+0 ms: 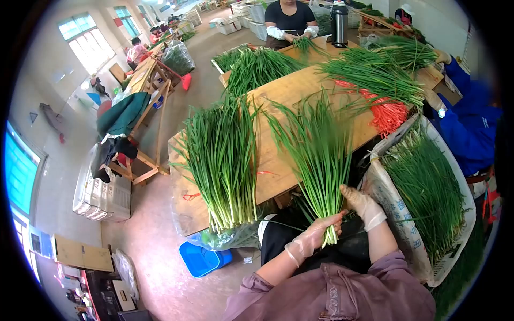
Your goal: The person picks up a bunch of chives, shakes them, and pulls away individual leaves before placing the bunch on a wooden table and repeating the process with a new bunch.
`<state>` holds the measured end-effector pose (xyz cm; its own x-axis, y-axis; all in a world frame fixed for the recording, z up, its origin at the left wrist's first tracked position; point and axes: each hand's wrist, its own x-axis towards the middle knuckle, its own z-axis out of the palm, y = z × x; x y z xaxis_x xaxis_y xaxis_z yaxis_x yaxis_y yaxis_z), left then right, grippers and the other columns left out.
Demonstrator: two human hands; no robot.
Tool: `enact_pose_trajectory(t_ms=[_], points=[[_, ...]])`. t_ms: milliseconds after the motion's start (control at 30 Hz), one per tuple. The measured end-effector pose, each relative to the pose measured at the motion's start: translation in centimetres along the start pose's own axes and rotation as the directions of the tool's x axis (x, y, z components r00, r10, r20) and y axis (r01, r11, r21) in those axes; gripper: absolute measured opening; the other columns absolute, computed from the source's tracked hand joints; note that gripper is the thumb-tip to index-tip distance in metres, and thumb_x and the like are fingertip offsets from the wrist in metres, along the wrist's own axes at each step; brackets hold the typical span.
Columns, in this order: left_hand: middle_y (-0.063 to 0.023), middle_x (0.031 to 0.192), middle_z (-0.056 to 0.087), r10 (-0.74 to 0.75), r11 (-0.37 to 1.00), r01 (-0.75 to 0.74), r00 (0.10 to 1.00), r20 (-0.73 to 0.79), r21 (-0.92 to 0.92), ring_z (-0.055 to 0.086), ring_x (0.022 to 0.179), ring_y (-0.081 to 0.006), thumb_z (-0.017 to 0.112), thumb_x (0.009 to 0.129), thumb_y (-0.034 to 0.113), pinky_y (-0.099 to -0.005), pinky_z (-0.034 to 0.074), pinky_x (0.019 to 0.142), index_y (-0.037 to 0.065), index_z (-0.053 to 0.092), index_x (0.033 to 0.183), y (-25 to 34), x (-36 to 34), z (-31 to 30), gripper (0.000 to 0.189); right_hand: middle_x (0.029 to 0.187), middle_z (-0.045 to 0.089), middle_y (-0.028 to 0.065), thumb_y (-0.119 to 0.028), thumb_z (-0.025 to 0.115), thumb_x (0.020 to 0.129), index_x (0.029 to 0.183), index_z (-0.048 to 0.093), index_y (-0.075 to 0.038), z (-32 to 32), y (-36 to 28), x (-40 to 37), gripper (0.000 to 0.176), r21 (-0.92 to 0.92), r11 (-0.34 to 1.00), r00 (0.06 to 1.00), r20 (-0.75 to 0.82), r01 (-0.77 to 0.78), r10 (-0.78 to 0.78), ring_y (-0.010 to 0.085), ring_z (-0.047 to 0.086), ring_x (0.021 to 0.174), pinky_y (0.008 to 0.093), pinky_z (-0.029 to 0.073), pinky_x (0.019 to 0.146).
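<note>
A bunch of garlic chives stands upright, leaves fanned over the table edge. My left hand, in a clear plastic glove, is wrapped round its pale lower stalks, and the cut ends poke out below. Beside the stalks on the right is my right hand, gloved too, its fingers stretched toward the bunch and apart. A larger pile of garlic chives lies to the left on the wooden table, white ends toward me. Close by my right arm is a white crate filled with more chives.
Red ties hang at the table's right edge, under heaped chives. Across from me a person handles chives near a steel flask. A blue-sleeved person sits at right. A blue bin stands on the floor.
</note>
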<state>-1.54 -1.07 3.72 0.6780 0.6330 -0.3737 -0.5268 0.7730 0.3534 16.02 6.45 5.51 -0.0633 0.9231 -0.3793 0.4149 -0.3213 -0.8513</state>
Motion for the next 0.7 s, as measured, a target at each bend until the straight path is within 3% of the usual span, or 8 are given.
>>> enact_pose_trajectory(t_ms=[33, 100, 167, 200, 300, 433, 567, 700], points=[[0.0035, 0.064, 0.044, 0.008, 1.000, -0.008, 1.000, 0.000, -0.001, 0.042, 0.058, -0.0076, 0.058, 0.083, 0.023, -0.0240, 0.041, 0.061, 0.002, 0.049, 0.114, 0.0, -0.1, -0.3, 0.038, 0.073, 0.060, 0.0103, -0.054, 0.050, 0.079, 0.087, 0.058, 0.001, -1.9, 0.4, 1.3, 0.056, -0.313, 0.934, 0.957, -0.174, 0.170, -0.233, 0.0166, 0.057, 0.067, 0.0299, 0.044, 0.064], [0.0034, 0.065, 0.045, -0.021, 0.999, 0.021, 1.000, -0.009, 0.025, 0.044, 0.059, -0.0083, 0.056, 0.084, 0.025, -0.0239, 0.041, 0.062, 0.002, 0.047, 0.118, -0.3, 0.1, -0.9, 0.042, 0.068, 0.058, 0.0071, -0.014, 0.054, 0.081, 0.084, 0.057, 0.002, -3.2, -3.9, 1.0, 0.017, -0.009, 0.886, 0.785, -0.460, 0.463, -0.414, 0.0142, 0.054, 0.061, 0.0253, 0.043, 0.057], [0.0031, 0.069, 0.051, -0.011, 1.000, 0.011, 1.000, 0.019, 0.013, 0.048, 0.060, -0.0087, 0.058, 0.083, 0.027, -0.0222, 0.042, 0.056, 0.006, 0.049, 0.116, -0.6, 0.4, -1.1, 0.040, 0.079, 0.059, 0.0105, -0.012, 0.054, 0.081, 0.091, 0.058, 0.002, -2.4, -9.2, 1.0, 0.017, -0.142, 0.759, 0.672, -0.382, 0.636, -0.634, 0.0180, 0.057, 0.067, 0.0273, 0.045, 0.061], [0.0029, 0.069, 0.051, -0.008, 1.000, 0.008, 1.000, 0.009, 0.023, 0.048, 0.060, -0.0088, 0.058, 0.083, 0.026, -0.0222, 0.042, 0.056, 0.006, 0.049, 0.116, -0.6, 0.4, -1.0, 0.040, 0.088, 0.060, 0.0132, -0.017, 0.055, 0.082, 0.094, 0.058, -0.002, -1.4, -12.0, 0.9, 0.020, -0.481, 0.518, 0.469, -0.229, 0.707, -0.853, 0.0253, 0.059, 0.074, 0.0330, 0.047, 0.066], [0.0024, 0.069, 0.051, -0.014, 0.999, 0.014, 1.000, -0.006, 0.042, 0.048, 0.061, -0.0097, 0.057, 0.084, 0.026, -0.0233, 0.042, 0.058, 0.006, 0.048, 0.118, -0.6, 0.4, -0.9, 0.040, 0.083, 0.056, 0.0125, -0.022, 0.058, 0.079, 0.106, 0.047, -0.009, 2.6, -16.3, 3.3, 0.032, -0.773, 0.364, 0.704, 0.145, 0.519, -0.695, 0.0291, 0.058, 0.084, 0.0400, 0.048, 0.066], [0.0018, 0.071, 0.051, -0.025, 0.999, 0.025, 1.000, -0.017, 0.024, 0.048, 0.062, -0.0105, 0.056, 0.085, 0.026, -0.0238, 0.043, 0.058, 0.007, 0.047, 0.119, -1.0, 0.9, -1.5, 0.040, 0.082, 0.060, 0.0118, -0.021, 0.057, 0.078, 0.084, 0.059, -0.007, 5.6, -16.0, 11.4, 0.015, -0.926, 0.088, 0.759, 0.244, 0.367, -0.604, 0.0286, 0.060, 0.075, 0.0386, 0.049, 0.063], [0.0018, 0.071, 0.051, 0.004, 0.998, -0.002, 1.000, -0.027, 0.062, 0.049, 0.062, -0.0104, 0.055, 0.085, 0.025, -0.0233, 0.042, 0.058, 0.008, 0.048, 0.119, -0.9, 0.6, -1.3, 0.039, 0.079, 0.061, 0.0127, -0.024, 0.055, 0.077, 0.079, 0.062, -0.006, 0.4, -21.2, 10.6, 0.020, -0.792, 0.355, 0.458, -0.109, 0.496, -0.882, 0.0259, 0.060, 0.070, 0.0396, 0.048, 0.060], [0.0020, 0.071, 0.051, -0.018, 0.998, 0.019, 1.000, -0.017, 0.054, 0.048, 0.062, -0.0103, 0.055, 0.085, 0.026, -0.0234, 0.042, 0.058, 0.007, 0.049, 0.119, -0.7, 0.4, -1.4, 0.039, 0.076, 0.062, 0.0044, -0.016, 0.049, 0.082, 0.088, 0.062, -0.005, -7.6, -26.3, 1.6, 0.018, -0.173, 0.566, 0.499, -0.314, 0.806, -0.808, 0.0093, 0.049, 0.055, 0.0234, 0.039, 0.048]])
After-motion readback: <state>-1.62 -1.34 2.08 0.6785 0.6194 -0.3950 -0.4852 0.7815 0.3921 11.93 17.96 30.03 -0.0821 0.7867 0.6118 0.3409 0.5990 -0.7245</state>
